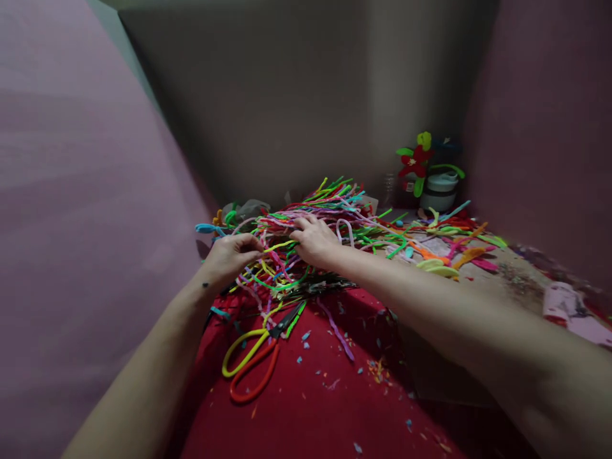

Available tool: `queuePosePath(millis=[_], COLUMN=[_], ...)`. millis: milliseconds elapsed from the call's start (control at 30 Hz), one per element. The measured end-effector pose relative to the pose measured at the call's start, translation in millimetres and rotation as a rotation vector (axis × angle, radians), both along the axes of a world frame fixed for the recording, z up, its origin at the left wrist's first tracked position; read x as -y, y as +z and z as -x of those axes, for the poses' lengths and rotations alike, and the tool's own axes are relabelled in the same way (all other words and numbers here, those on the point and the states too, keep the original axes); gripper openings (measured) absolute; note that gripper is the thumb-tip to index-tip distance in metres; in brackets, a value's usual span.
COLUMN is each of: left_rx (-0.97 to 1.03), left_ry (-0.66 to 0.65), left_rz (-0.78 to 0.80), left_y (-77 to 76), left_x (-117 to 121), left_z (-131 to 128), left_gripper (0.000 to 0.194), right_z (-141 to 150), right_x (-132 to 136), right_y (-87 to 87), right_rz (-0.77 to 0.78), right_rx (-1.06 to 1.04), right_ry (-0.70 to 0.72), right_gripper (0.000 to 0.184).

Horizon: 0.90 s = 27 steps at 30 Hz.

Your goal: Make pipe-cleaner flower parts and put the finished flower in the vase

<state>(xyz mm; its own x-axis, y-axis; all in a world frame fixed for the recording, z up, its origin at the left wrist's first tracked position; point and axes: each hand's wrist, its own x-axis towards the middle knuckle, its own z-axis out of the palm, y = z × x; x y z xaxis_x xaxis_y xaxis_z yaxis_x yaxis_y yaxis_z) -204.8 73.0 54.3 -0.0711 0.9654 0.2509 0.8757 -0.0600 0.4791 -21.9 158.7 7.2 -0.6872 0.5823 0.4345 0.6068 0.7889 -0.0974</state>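
Observation:
A tangled heap of colourful pipe cleaners (329, 207) lies in front of me. My left hand (232, 255) pinches one end of a yellow pipe cleaner (278, 247) at the heap's left side. The other end of that yellow stem runs to the curled fingers of my right hand (316, 242), which rests against the heap; its fingertips are partly hidden. Just below the heap, scissors (273, 333) with one yellow and one red handle lie on the red cloth (325, 408), blades pointing away. A purple pipe cleaner (338, 333) lies beside them.
Small clippings dot the red cloth. At the back right, red flowers (414, 162) made of pipe cleaners stand by a pale lidded container (440, 191). Loose orange and green pieces (437, 264) spread to the right, near a pink roll (564, 303). Pink walls rise on both sides.

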Motion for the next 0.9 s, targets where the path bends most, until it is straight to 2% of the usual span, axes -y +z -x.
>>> queuePosePath(millis=[100, 200, 333, 433, 533, 900], left_rx=[-0.073, -0.239, -0.458, -0.565, -0.600, -0.657], left_ry=[0.005, 0.006, 0.025, 0.082, 0.128, 0.165], left_rz=[-0.006, -0.025, -0.089, -0.113, -0.121, -0.212], left_y=[0.6, 3.9, 5.7, 2.1, -1.6, -8.6], left_x=[5, 17, 33, 37, 36, 33], left_z=[2, 6, 13, 18, 22, 31], left_gripper=[0.018, 0.013, 0.015, 0.016, 0.017, 0.014], right_z=[12, 14, 12, 10, 9, 10], right_x=[-19, -30, -32, -31, -30, -25], right_y=[-8.2, -15.3, -20.3, -23.3, -25.7, -22.8], right_rz=[0.027, 0.047, 0.062, 0.059, 0.054, 0.036], right_rx=[0.031, 0.048, 0.065, 0.071, 0.072, 0.068], right_ry=[-0.032, -0.035, -0.038, -0.053, -0.070, -0.085], right_gripper=[0.032, 0.033, 0.032, 0.033, 0.036, 0.037])
